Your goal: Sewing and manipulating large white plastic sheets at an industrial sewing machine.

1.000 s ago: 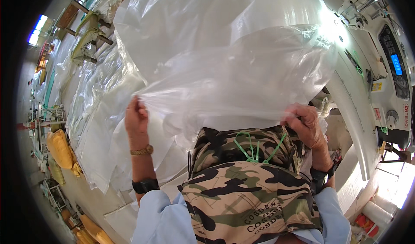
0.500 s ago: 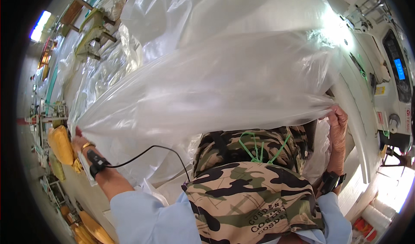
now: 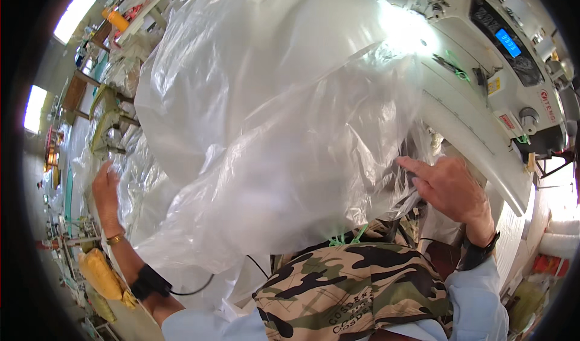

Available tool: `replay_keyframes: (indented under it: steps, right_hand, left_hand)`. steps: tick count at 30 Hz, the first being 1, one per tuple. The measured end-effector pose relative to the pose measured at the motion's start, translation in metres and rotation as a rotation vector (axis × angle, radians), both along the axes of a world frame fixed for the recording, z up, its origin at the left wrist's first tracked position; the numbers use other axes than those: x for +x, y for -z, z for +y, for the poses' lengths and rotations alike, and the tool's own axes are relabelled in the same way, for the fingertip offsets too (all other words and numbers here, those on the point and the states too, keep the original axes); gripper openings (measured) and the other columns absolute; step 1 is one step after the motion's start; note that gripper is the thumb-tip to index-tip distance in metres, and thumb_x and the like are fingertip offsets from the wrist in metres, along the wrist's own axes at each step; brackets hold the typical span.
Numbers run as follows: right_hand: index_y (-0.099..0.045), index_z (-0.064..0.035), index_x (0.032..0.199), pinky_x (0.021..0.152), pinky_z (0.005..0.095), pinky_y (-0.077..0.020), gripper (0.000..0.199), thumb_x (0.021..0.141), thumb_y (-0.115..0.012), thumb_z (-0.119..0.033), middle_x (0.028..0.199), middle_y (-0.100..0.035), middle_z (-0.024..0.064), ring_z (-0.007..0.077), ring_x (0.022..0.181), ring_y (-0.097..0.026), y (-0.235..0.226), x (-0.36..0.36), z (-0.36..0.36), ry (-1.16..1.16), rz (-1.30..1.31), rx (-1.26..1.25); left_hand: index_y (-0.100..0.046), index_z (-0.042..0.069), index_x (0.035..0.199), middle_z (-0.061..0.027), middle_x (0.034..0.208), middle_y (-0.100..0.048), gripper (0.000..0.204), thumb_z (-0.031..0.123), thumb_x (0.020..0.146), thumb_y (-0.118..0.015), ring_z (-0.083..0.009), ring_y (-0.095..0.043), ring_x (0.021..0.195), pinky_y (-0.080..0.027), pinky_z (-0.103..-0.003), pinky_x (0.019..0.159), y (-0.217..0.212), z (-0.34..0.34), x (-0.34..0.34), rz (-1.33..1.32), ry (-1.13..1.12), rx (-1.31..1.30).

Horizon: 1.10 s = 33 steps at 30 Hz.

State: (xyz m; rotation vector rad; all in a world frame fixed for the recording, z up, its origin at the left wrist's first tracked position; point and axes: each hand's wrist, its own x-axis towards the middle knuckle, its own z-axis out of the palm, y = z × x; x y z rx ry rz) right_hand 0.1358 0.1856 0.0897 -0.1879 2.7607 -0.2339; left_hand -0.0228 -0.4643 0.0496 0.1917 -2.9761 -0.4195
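Note:
A large, clear plastic sheet (image 3: pixel 272 141) billows over my lap and up toward the sewing machine. Its near edge drapes over the camouflage apron (image 3: pixel 356 286). My left hand (image 3: pixel 107 193) is raised beside the sheet's left side, apart from it, fingers loosely bent and seemingly holding nothing. At the sheet's right edge is my right hand (image 3: pixel 450 187), its index finger and thumb stretched apart. Those fingertips touch or nearly touch the plastic; no firm grip shows. The sheet hides most of my lap.
The white sewing machine (image 3: pixel 513 69) with a lit blue display stands at the right on its table (image 3: pixel 465 123). Green-handled snips (image 3: pixel 452 68) lie by it. Stools (image 3: pixel 106 114) and crumpled plastic are at the left, with a yellow bundle (image 3: pixel 101 274) nearer. A black cable (image 3: pixel 196 289) runs from my left wrist.
The sheet, stretched taut between both hands before, now hangs loose and puffed up. My left hand has come off its corner and risen; my right hand has moved left and loosened its pinch.

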Motion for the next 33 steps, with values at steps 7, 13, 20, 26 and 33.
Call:
replay_keyframes:
  steps: [7, 13, 20, 26, 33]
  right_hand:
    - [-0.060, -0.0066, 0.123, 0.107, 0.0531, -0.0344, 0.052, 0.075, -0.075, -0.019, 0.128, -0.057, 0.0107, 0.0314, 0.124, -0.050, 0.047, -0.061, -0.053, -0.382, 0.944, -0.468]
    - [-0.063, -0.0092, 0.118, 0.110, 0.0541, -0.0298, 0.047, 0.081, -0.068, -0.038, 0.129, -0.057, 0.0093, 0.0294, 0.131, -0.043, 0.218, -0.068, -0.095, -0.627, 0.530, -0.222]
    - [-0.068, -0.0084, 0.112, 0.088, 0.0339, -0.0513, 0.032, 0.095, -0.056, -0.032, 0.096, -0.071, 0.0088, 0.0245, 0.089, -0.068, 0.181, -0.098, -0.066, -0.234, -0.074, -0.564]
    - [-0.058, 0.0047, 0.120, 0.088, 0.0311, -0.0511, 0.041, 0.096, -0.062, -0.028, 0.108, -0.068, 0.0107, 0.0177, 0.098, -0.065, 0.122, -0.142, -0.081, 0.418, 0.091, -1.677]
    - [-0.062, -0.0074, 0.096, 0.091, 0.0358, -0.0527, 0.022, 0.095, -0.064, -0.029, 0.101, -0.070, 0.0080, 0.0206, 0.097, -0.067, 0.131, -0.188, -0.111, 0.385, -0.247, -2.041]
  left_hand:
    - [-0.063, -0.001, 0.113, -0.0194, 0.111, -0.065, 0.026, -0.001, 0.088, -0.057, -0.0376, -0.064, 0.098, -0.053, -0.040, 0.084, -0.014, 0.310, 0.026, 0.261, 0.857, 0.288]
    - [-0.060, 0.008, 0.109, -0.0108, 0.103, -0.066, 0.025, 0.019, 0.087, -0.064, -0.0318, -0.063, 0.095, -0.052, -0.043, 0.079, 0.158, 0.308, 0.051, -0.121, 0.845, -0.058]
    - [-0.063, 0.005, 0.109, -0.0158, 0.100, -0.067, 0.021, 0.016, 0.092, -0.057, -0.0369, -0.063, 0.088, -0.051, -0.047, 0.077, 0.109, 0.320, 0.051, -0.302, 0.864, 0.300]
    - [-0.063, 0.004, 0.100, -0.0170, 0.093, -0.066, 0.015, 0.013, 0.092, -0.055, -0.0365, -0.063, 0.082, -0.050, -0.044, 0.073, 0.075, 0.333, 0.035, 0.398, 0.584, 0.333]
    - [-0.061, 0.004, 0.098, -0.0206, 0.091, -0.067, 0.019, 0.019, 0.089, -0.054, -0.0388, -0.064, 0.091, -0.050, -0.050, 0.080, 0.248, 0.292, 0.063, -0.466, 0.851, 0.195]
